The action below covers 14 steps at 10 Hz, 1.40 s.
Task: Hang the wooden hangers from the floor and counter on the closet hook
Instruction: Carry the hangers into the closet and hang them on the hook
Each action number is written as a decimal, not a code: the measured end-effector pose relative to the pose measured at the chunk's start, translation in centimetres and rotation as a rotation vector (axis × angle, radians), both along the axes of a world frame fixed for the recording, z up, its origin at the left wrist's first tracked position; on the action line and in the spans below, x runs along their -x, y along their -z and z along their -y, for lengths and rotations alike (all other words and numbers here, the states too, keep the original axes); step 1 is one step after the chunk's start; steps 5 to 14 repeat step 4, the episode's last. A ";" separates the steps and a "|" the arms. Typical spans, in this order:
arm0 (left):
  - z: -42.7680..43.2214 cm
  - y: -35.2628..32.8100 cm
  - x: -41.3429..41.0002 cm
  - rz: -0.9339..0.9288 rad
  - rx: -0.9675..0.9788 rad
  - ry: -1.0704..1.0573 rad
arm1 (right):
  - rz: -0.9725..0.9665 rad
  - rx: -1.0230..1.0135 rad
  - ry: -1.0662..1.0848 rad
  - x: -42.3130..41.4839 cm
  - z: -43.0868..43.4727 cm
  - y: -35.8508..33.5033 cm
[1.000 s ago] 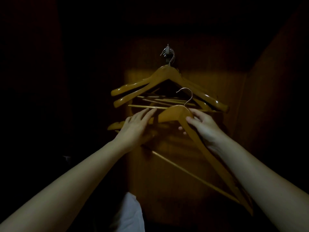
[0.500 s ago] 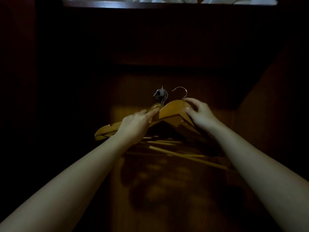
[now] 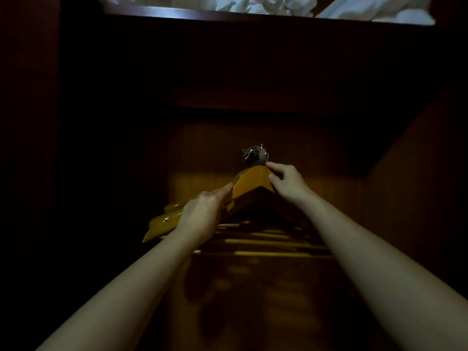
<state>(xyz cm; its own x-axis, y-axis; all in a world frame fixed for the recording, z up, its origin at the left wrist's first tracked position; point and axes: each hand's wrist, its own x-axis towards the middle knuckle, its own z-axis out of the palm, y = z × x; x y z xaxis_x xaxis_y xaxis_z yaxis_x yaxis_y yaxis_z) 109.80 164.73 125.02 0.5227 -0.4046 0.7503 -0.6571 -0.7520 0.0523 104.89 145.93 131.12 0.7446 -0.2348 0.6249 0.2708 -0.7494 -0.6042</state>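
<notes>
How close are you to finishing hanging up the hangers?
Several wooden hangers already hang from the closet hook. In hand: the front hanger, right hand pinching its top at the hook, left hand holding its arm. Whether it's seated is unclear. Any left to collect are out of view.

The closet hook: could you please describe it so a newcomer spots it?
Below the linen shelf, find the closet's wooden back panel. The closet hook sits just above the right hand: small, silvery metal, crowded with wire loops, unlike the orange wooden hangers beneath.
</notes>
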 end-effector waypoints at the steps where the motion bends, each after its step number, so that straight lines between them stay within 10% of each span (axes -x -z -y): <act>1: 0.8 1.5 -0.3 -0.080 0.012 0.000 | 0.032 0.091 0.073 0.2 0.5 1.1; 4: 1.6 2.8 1.7 -0.230 -0.062 -0.071 | -0.022 0.515 0.298 3.1 2.0 4.0; 14: 1.6 2.8 1.7 -0.230 -0.062 -0.071 | -0.022 0.515 0.298 3.1 2.0 4.0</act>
